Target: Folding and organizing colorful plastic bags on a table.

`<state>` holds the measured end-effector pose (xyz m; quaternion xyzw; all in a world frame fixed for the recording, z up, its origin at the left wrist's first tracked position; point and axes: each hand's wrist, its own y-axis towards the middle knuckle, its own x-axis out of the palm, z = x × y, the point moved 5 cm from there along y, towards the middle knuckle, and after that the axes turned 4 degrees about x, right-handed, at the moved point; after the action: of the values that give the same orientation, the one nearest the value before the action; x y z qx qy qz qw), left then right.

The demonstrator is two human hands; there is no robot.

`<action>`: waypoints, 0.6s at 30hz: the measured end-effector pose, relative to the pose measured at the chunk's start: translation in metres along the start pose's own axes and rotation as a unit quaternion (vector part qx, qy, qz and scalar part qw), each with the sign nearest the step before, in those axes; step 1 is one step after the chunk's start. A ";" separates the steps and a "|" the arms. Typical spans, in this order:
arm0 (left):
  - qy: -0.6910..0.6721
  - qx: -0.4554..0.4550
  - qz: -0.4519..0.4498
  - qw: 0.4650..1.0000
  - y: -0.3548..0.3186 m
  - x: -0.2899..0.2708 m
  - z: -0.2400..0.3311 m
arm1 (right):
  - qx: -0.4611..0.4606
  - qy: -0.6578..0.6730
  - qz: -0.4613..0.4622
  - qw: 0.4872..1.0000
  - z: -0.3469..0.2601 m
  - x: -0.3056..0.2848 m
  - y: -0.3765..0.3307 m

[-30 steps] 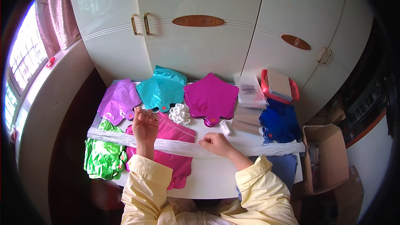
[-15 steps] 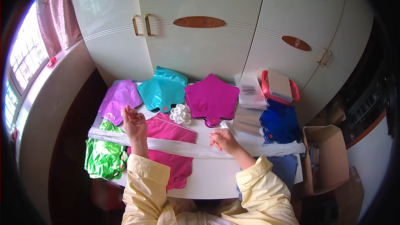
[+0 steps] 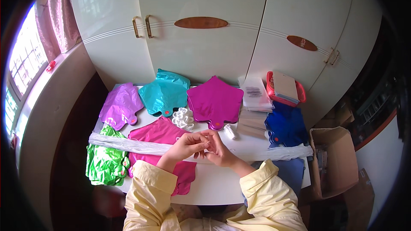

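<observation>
Where a thin strand had spanned them half a second earlier, the left hand (image 3: 188,146) and right hand (image 3: 221,153) met over the table (image 3: 218,190), both narrowly curled; from my remote post I could not tell whether they held that strand. The bundle of white strands (image 3: 132,145) lay below, across the pink pile (image 3: 158,130); work had apparently passed from stretching to close fingering.

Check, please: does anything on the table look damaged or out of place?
Nothing looks plainly damaged. Unlike the smooth magenta pile, the green foil pile at the table's left looks crumpled, with a white string bundle lying across it.
</observation>
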<state>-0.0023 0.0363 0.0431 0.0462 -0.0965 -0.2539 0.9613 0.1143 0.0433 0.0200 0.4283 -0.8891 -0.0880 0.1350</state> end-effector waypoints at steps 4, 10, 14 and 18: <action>-0.052 -0.002 0.043 0.998 0.000 -0.008 -0.005 | -0.005 0.049 0.051 0.997 -0.002 -0.009 0.003; -0.229 0.044 0.085 0.969 0.003 -0.017 -0.018 | 0.129 0.066 0.051 0.988 -0.001 -0.022 0.000; -0.309 0.083 0.090 0.943 0.005 -0.011 -0.015 | 0.059 -0.076 0.118 0.988 0.004 -0.035 0.002; -0.179 0.105 0.141 0.968 0.006 -0.003 -0.002 | -0.036 -0.300 0.172 0.938 -0.007 -0.022 0.000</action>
<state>-0.0019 0.0430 0.0410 0.0868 -0.2989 -0.1086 0.9441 0.1294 0.0603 0.0234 0.2171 -0.9448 -0.2199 -0.1094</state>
